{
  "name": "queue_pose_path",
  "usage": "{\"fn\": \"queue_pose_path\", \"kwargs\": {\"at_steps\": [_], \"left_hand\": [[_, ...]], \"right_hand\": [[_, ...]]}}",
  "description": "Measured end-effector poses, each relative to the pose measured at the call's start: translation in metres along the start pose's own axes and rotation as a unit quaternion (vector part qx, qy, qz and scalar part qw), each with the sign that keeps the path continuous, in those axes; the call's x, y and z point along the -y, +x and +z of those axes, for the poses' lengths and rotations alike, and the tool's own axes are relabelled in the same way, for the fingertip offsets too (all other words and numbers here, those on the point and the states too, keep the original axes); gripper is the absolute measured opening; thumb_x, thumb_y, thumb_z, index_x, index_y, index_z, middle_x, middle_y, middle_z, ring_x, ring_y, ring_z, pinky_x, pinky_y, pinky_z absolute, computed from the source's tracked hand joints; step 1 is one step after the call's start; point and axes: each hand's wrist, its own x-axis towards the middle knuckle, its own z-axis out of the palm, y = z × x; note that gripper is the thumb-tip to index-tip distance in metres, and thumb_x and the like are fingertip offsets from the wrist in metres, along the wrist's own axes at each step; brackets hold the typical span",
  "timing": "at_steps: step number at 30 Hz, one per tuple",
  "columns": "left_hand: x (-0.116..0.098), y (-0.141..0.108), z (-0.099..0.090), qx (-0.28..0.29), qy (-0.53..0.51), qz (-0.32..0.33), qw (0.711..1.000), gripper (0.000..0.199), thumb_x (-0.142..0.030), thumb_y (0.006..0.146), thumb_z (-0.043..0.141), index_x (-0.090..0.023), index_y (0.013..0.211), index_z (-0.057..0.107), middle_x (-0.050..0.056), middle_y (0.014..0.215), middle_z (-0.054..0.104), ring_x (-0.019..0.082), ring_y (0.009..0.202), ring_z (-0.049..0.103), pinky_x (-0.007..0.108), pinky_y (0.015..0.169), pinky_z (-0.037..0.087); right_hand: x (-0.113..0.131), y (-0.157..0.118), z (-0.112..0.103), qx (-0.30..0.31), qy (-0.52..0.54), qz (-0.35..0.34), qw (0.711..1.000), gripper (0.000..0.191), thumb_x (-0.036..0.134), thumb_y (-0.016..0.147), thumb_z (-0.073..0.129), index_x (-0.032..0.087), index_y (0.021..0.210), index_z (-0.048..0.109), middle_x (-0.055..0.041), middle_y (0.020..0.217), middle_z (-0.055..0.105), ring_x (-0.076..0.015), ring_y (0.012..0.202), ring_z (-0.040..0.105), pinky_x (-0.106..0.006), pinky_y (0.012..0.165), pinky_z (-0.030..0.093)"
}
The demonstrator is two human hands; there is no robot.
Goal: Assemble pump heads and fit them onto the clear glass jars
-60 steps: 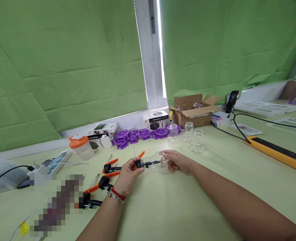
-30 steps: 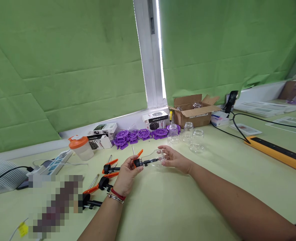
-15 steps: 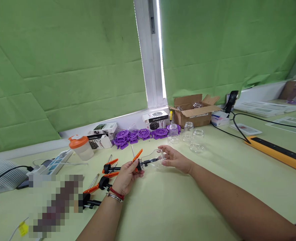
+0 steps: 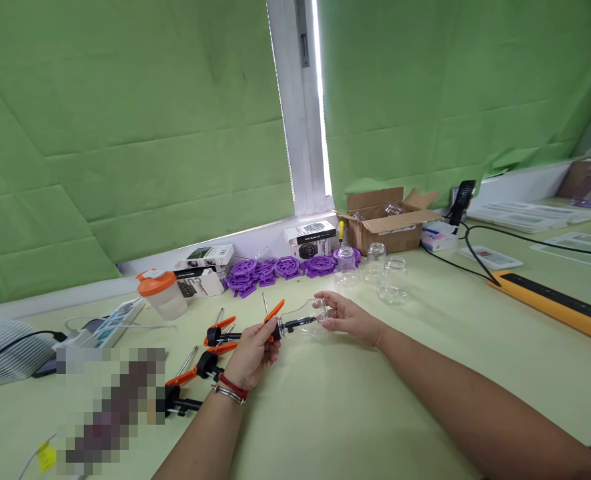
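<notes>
Before me, my left hand (image 4: 251, 350) is closed around the black cap of a pump top (image 4: 275, 311) with an orange lever and a thin metal rod. Its black stem reaches into a clear bottle (image 4: 303, 312) lying on its side, the neck against the cap. My right hand (image 4: 353, 320) curls its fingers round the bottle's base end. Left of my left hand lie several more black and orange pump tops (image 4: 208, 365). Whether the cap is threaded onto the neck I cannot tell.
Clear bottles (image 4: 393, 280) stand upside down ahead, near an open cardboard box (image 4: 390, 233). Purple plastic parts (image 4: 288, 267) and small boxes (image 4: 309, 241) line the wall. A shaker cup (image 4: 163, 293) and a power strip (image 4: 118, 323) are left; a yellow-black bar (image 4: 550, 303) is right.
The bottle and cap have shifted very slightly left. My left fingers under the cap have drawn in a little, while my right hand stays at the bottle's base.
</notes>
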Motion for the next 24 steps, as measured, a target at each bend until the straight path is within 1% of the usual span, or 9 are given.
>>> {"fn": "queue_pose_path", "kwargs": {"at_steps": [5, 8, 11, 14, 16, 19, 21, 23, 24], "left_hand": [[0.002, -0.001, 0.0, 0.004, 0.009, 0.019, 1.0, 0.037, -0.05, 0.071, 0.065, -0.015, 0.07, 0.053, -0.002, 0.055, 0.055, 0.005, 0.038, 0.046, 0.018, 0.036, 0.026], [0.002, -0.002, 0.002, 0.012, 0.02, 0.039, 0.999, 0.035, -0.048, 0.07, 0.067, -0.015, 0.074, 0.055, -0.001, 0.056, 0.057, 0.005, 0.039, 0.046, 0.018, 0.038, 0.027], [0.003, -0.003, 0.003, 0.018, 0.024, 0.043, 0.999, 0.036, -0.049, 0.071, 0.065, -0.014, 0.074, 0.054, -0.001, 0.056, 0.057, 0.006, 0.039, 0.046, 0.019, 0.038, 0.027], [0.003, -0.003, 0.003, 0.018, 0.03, 0.041, 0.999, 0.036, -0.049, 0.072, 0.065, -0.015, 0.073, 0.053, -0.002, 0.056, 0.056, 0.005, 0.038, 0.045, 0.019, 0.038, 0.027], [0.003, -0.002, 0.003, 0.017, 0.026, 0.036, 0.999, 0.036, -0.049, 0.072, 0.065, -0.015, 0.072, 0.053, -0.002, 0.055, 0.056, 0.006, 0.038, 0.046, 0.019, 0.037, 0.027], [0.002, -0.002, 0.002, 0.01, 0.008, 0.025, 1.0, 0.036, -0.048, 0.071, 0.066, -0.015, 0.071, 0.052, -0.001, 0.055, 0.056, 0.006, 0.038, 0.046, 0.018, 0.037, 0.027], [0.002, -0.001, 0.001, 0.008, -0.006, 0.02, 1.0, 0.036, -0.048, 0.071, 0.066, -0.016, 0.07, 0.051, -0.001, 0.055, 0.056, 0.006, 0.038, 0.047, 0.018, 0.036, 0.028], [0.002, 0.0, 0.0, 0.004, -0.015, 0.016, 1.0, 0.037, -0.049, 0.071, 0.066, -0.016, 0.069, 0.05, -0.001, 0.055, 0.057, 0.006, 0.039, 0.048, 0.017, 0.036, 0.028], [0.002, 0.0, 0.0, 0.002, -0.017, 0.013, 1.0, 0.037, -0.049, 0.071, 0.066, -0.016, 0.068, 0.05, -0.001, 0.055, 0.057, 0.006, 0.039, 0.048, 0.017, 0.035, 0.027]], "right_hand": [[-0.003, 0.002, 0.0, -0.028, -0.027, 0.022, 0.999, 0.056, 0.046, 0.075, 0.066, 0.022, 0.121, 0.046, -0.0093, 0.112, 0.053, -0.0142, 0.079, 0.061, -0.022, 0.056, 0.046], [-0.006, 0.004, 0.0, -0.048, -0.027, 0.049, 0.997, 0.05, 0.057, 0.079, 0.055, 0.019, 0.112, 0.052, -0.0074, 0.098, 0.06, -0.0116, 0.063, 0.06, -0.019, 0.044, 0.04], [-0.01, 0.006, -0.001, -0.046, -0.028, 0.071, 0.996, 0.053, 0.064, 0.078, 0.05, 0.017, 0.103, 0.053, -0.0065, 0.086, 0.063, -0.0107, 0.053, 0.059, -0.018, 0.037, 0.034], [-0.012, 0.007, -0.002, -0.04, -0.031, 0.108, 0.993, 0.061, 0.071, 0.078, 0.04, 0.016, 0.101, 0.052, -0.0068, 0.076, 0.065, -0.0109, 0.045, 0.058, -0.018, 0.033, 0.029], [-0.014, 0.008, -0.003, -0.043, -0.034, 0.121, 0.991, 0.066, 0.074, 0.078, 0.035, 0.015, 0.102, 0.052, -0.0078, 0.072, 0.065, -0.0111, 0.043, 0.056, -0.018, 0.032, 0.027], [-0.014, 0.008, -0.005, -0.048, -0.045, 0.107, 0.992, 0.069, 0.075, 0.078, 0.033, 0.013, 0.097, 0.057, -0.0092, 0.075, 0.065, -0.01, 0.044, 0.053, -0.02, 0.035, 0.03], [-0.012, 0.007, -0.007, -0.042, -0.053, 0.078, 0.995, 0.064, 0.071, 0.08, 0.038, 0.013, 0.096, 0.062, -0.0102, 0.084, 0.065, -0.0112, 0.055, 0.055, -0.021, 0.042, 0.037], [-0.009, 0.004, -0.009, -0.03, -0.049, 0.05, 0.997, 0.055, 0.062, 0.079, 0.051, 0.017, 0.109, 0.061, -0.0106, 0.102, 0.062, -0.0137, 0.073, 0.057, -0.023, 0.055, 0.044], [-0.007, 0.002, -0.01, -0.023, -0.039, 0.038, 0.998, 0.054, 0.056, 0.078, 0.058, 0.02, 0.119, 0.056, -0.0104, 0.114, 0.058, -0.015, 0.083, 0.057, -0.025, 0.062, 0.046]]}}
